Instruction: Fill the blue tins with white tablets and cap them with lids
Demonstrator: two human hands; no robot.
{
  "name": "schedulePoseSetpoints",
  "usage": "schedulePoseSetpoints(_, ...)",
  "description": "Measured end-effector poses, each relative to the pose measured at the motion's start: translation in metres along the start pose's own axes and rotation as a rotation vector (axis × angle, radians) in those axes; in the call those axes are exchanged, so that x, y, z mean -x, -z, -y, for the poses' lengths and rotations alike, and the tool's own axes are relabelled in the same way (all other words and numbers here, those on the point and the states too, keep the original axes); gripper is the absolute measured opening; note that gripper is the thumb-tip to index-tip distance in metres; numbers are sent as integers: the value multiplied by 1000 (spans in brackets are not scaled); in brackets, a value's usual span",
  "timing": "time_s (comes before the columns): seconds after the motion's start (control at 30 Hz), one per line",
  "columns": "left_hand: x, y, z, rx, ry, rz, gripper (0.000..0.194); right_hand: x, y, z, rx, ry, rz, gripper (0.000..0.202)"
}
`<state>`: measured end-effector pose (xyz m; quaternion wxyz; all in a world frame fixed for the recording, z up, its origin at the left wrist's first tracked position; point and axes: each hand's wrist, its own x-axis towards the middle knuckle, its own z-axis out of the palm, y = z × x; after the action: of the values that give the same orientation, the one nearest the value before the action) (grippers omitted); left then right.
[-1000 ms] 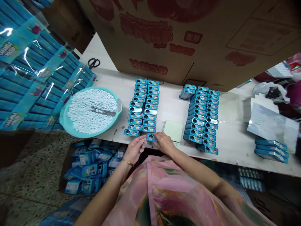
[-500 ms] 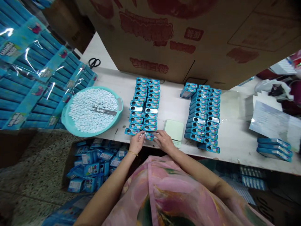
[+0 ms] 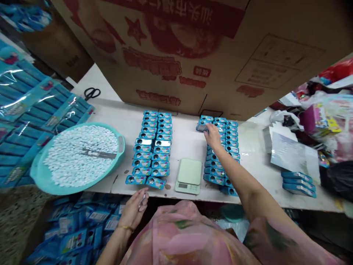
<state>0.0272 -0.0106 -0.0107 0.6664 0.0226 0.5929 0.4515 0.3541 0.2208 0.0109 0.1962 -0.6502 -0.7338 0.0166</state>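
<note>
Right hand at a far box, left hand by the counter's near edge

The person's hands are well apart. The right arm stretches forward over the right-hand rows point(image 3: 213, 171), and the right hand point(image 3: 213, 136) bends down with its fingertips on a blue box point(image 3: 202, 127) at their far left corner; whether the fingers pinch it or merely touch it, one cannot tell. The left hand point(image 3: 132, 211) sits low, just off the near edge, palm partly turned up, fingers curled and pinching a small white piece point(image 3: 142, 201). A gold bracelet point(image 3: 126, 228) circles that wrist.

Nearest the left hand, the left-hand rows point(image 3: 160, 156) of blue boxes run away across the white counter point(image 3: 180, 136). A pale green scale point(image 3: 190, 171) lies between the two groups. Farther left, a teal basin point(image 3: 35, 173) holds many white pieces, a metal tool point(image 3: 100, 153) resting on them, and black scissors point(image 3: 92, 94) lie beyond. A large cardboard carton point(image 3: 165, 66) walls the back. Below, left, blue packs point(image 3: 73, 241) fill a box above a speckled floor point(image 3: 11, 221).
</note>
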Motion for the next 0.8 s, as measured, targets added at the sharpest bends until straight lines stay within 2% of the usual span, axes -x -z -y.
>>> schedulePoseSetpoints(0.07, 5, -1, 6, 38, 20, -41, 21, -34, -6, -13, 162, -11, 71, 42)
schedulePoseSetpoints(0.13, 9, -3, 11, 67, 32, -66, 18, -54, -16, -21, 306, 25, 172, 36)
schedulePoseSetpoints(0.23, 15, -4, 17, 100, 37, -81, 17, -60, -31, -23, 425, 116, 274, 27)
schedulePoseSetpoints(0.33, 18, -5, 19, 114, 41, -86, 18, -49, -33, -20, 430, 156, 282, 29)
schedulePoseSetpoints(0.47, 20, -10, 16, 127, 48, -25, 14, -16, -8, -2, 424, 319, 295, 27)
schedulePoseSetpoints(0.57, 21, -19, 9, 162, 103, 45, 7, 31, 18, 30, 370, 514, 355, 23)
schedulePoseSetpoints(0.63, 22, -27, 4, 192, 158, 66, 8, 67, 29, 56, 319, 573, 431, 21)
schedulePoseSetpoints(0.73, 22, -39, -2, 227, 268, 80, 15, 112, 32, 88, 265, 589, 564, 16)
schedulePoseSetpoints(0.8, 23, -45, -4, 247, 337, 104, 19, 130, 29, 101, 248, 577, 596, 13)
